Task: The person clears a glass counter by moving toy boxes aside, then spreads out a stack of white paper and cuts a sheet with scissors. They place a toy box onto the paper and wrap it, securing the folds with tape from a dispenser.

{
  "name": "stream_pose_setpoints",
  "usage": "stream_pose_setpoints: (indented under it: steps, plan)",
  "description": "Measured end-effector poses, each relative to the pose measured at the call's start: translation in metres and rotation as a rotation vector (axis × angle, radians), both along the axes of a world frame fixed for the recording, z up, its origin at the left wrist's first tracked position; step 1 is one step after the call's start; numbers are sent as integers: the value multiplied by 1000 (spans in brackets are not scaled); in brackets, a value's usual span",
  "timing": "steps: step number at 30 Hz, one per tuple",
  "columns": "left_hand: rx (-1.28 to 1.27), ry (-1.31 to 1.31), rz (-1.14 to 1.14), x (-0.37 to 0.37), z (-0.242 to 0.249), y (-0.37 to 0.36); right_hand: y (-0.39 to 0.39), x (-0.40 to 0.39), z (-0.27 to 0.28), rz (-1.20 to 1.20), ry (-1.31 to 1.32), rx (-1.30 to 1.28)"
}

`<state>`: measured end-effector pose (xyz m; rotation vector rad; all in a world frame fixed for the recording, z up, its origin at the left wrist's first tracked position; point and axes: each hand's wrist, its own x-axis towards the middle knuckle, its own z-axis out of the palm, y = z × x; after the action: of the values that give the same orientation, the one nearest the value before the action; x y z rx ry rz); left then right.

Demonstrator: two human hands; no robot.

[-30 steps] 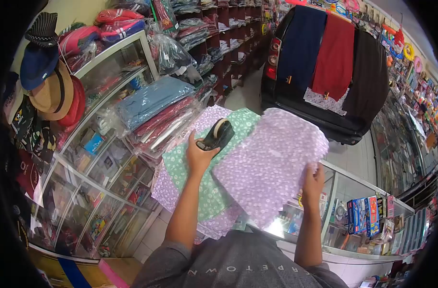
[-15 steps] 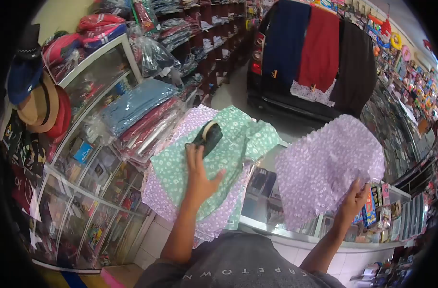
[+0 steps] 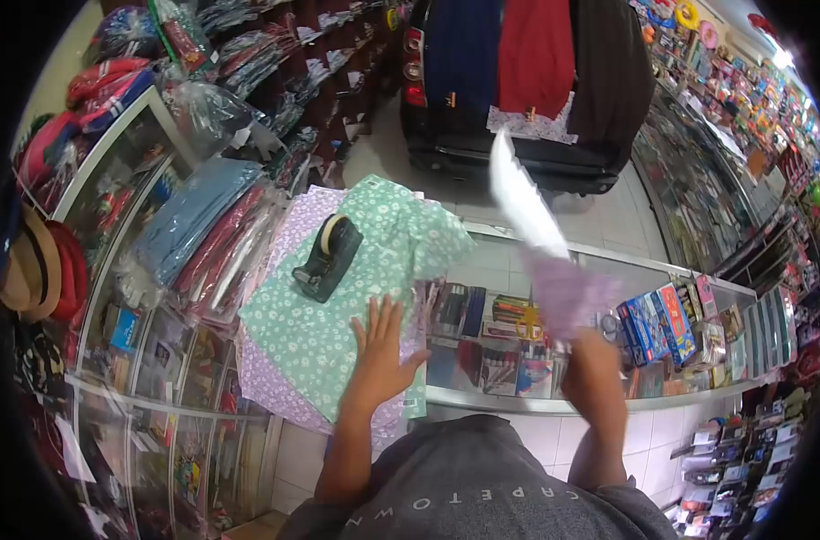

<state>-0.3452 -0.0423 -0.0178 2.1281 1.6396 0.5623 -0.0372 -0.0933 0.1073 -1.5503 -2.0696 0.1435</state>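
My left hand (image 3: 378,355) lies flat with fingers spread on a sheet of green floral wrapping paper (image 3: 293,310), which tops a stack of lilac and green sheets. Just beyond my fingertips, a black tape dispenser (image 3: 329,261) with a roll of tape rests on the green sheet. The green sheet's right end is bent up and creased. Over the glass counter, my right hand (image 3: 596,378) is closed round a lilac floral wrapping paper sheet (image 3: 567,288). That sheet is blurred by motion, and its white back shows at the upper end.
The glass-topped counter (image 3: 482,400) holds pens, scissors (image 3: 609,326) and blue boxes (image 3: 644,328). Plastic-wrapped clothes (image 3: 198,220) are piled to the left, beside a glass cabinet (image 3: 149,432). A dark vehicle (image 3: 518,166) draped with trousers stands beyond the counter.
The lilac sheet, spread broad before, is now turned narrow and raised, swung left with my right hand. My left hand has come away from the tape dispenser and lies nearer me. The view has shifted.
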Motion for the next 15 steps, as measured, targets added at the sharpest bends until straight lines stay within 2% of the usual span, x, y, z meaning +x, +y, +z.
stream_pose_setpoints:
  steps: [1, 5, 7, 9, 10, 13, 15]
  plan:
    - [18, -95, 27, 0, 2, -3, 11, -9, -17, 203, 44, 85]
    - [87, -343, 83, 7, 7, -14, 6, -35, -51, 384, -147, -375]
    - [105, -311, 92, 13, 10, -19, 4, -36, -66, 415, -235, -433]
    - [-44, -122, 38, 18, 18, -23, -1, -32, -68, 500, -103, -496]
    - [-99, -41, 34, 21, 14, -24, -1, -27, -69, 496, -94, -505]
    - [-187, 110, 3, 26, 25, -26, 8, 1, -70, 331, -22, -226]
    - [-227, 140, 5, 33, 21, -26, 12, 27, -89, 192, -123, -284]
